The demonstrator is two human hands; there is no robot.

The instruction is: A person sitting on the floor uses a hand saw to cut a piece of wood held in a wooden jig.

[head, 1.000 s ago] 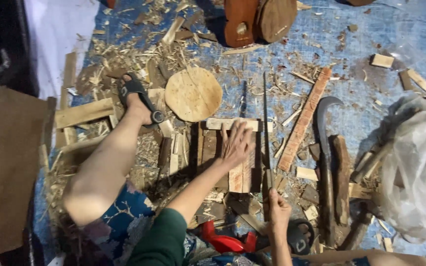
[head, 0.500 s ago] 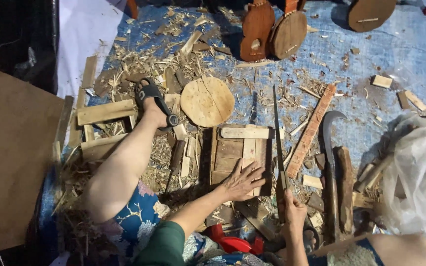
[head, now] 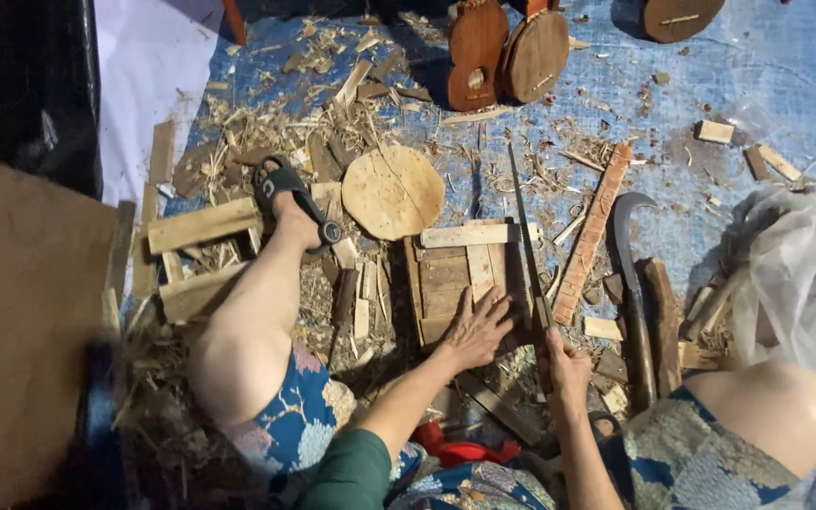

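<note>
Head view: our left hand lies flat, fingers spread, pinning the wooden panel on the blue tarp. Right hand grips the long blade beside its edge. We're mid-cut; next stroke probably needs steady pressure.

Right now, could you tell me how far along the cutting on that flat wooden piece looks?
Done: shavings and offcuts litter the blue tarp, so much cutting has happened. In hand: the left hand presses the slatted wooden panel flat while the right hand grips the long blade along its edge. Left: the panel looks whole.
</note>
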